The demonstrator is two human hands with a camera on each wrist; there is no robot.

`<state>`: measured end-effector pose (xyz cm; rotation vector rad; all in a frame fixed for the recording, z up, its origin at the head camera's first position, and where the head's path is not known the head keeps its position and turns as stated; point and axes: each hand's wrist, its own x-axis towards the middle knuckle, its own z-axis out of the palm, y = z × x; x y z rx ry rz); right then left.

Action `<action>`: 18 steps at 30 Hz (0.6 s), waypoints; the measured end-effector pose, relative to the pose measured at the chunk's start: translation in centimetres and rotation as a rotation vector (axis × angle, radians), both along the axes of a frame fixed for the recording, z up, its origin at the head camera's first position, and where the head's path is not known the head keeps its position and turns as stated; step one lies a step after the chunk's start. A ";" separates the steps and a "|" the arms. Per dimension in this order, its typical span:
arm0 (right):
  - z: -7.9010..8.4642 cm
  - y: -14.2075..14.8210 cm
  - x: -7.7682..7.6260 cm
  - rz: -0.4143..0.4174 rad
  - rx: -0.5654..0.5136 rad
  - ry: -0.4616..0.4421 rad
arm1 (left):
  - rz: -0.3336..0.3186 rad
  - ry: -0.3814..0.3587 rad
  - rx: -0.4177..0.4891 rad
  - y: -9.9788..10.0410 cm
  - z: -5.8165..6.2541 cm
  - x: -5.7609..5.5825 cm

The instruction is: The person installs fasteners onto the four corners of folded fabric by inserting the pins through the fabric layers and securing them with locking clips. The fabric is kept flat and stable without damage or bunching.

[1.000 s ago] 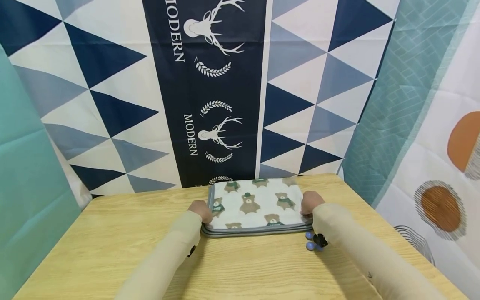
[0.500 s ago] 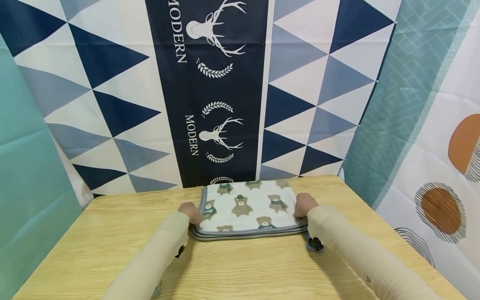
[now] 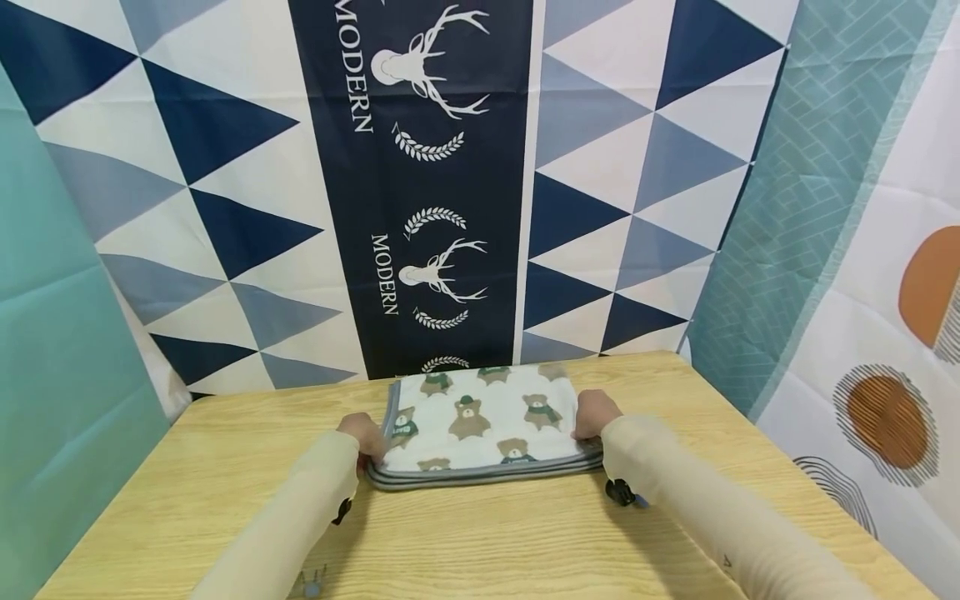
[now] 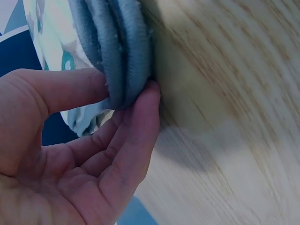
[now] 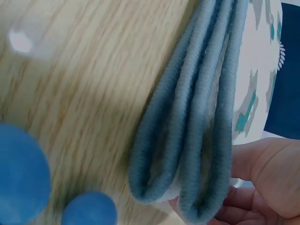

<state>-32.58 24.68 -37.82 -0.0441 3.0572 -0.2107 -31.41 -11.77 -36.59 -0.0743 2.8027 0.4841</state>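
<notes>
A folded blanket [image 3: 480, 429], white with brown bears and grey piping, lies on the table in the head view. My left hand [image 3: 363, 435] is at its front left corner. In the left wrist view, the thumb of that hand [image 4: 79, 136] presses on top and the fingers lie under the stacked grey edges [image 4: 119, 51], pinching the layers. My right hand [image 3: 596, 413] holds the right edge. In the right wrist view, this hand [image 5: 267, 187] has its thumb on top at the folded corner [image 5: 206, 187], its fingertips mostly hidden behind the layers.
Blue round pieces [image 5: 21, 173] rest on the wooden table [image 3: 480, 542] near my right wrist. A small item with thin prongs [image 3: 312, 586] lies beside my left sleeve. Patterned cloth hangings [image 3: 435, 192] rise behind the table and along both sides.
Both hands have moved left and slightly nearer with the blanket between them. The pronged item beside my left sleeve has come into view, while my right wrist now covers most of the blue pieces.
</notes>
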 end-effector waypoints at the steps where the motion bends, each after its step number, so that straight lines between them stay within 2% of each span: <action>1: 0.0 -0.1 0.0 0.004 0.002 -0.001 | 0.002 -0.005 -0.004 -0.1 0.0 0.0; 10: -0.7 -1.1 -0.5 0.013 0.004 0.007 | -0.083 -0.029 -0.141 -1.0 0.4 0.3; 18: -0.5 -2.1 -0.4 0.010 -0.009 0.004 | -0.067 -0.047 -0.148 -1.6 0.7 0.6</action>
